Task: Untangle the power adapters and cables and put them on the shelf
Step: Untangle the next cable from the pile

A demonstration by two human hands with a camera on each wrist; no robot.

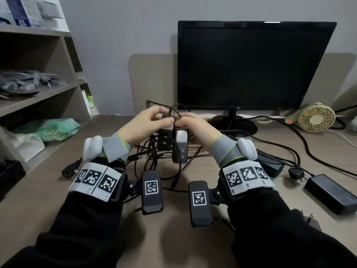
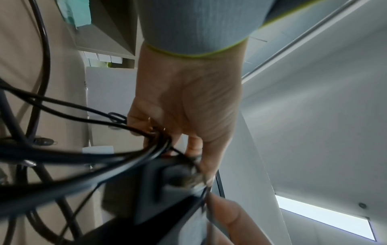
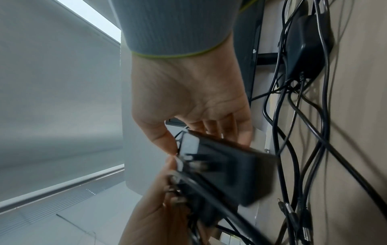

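Two hands work above the desk [image 1: 96,190], lifting the knot so loose cables [image 1: 154,157] hang free. Left hand [image 1: 144,120] pinches a thin cable; right hand [image 1: 195,125] grips a black adapter [image 1: 180,146], likely to pull them apart. Another adapter [image 1: 332,194] lies right; the shelf [image 1: 38,97] waits beyond, left.

Both hands raised together — fingers [image 1: 154,113] curled, pinching.
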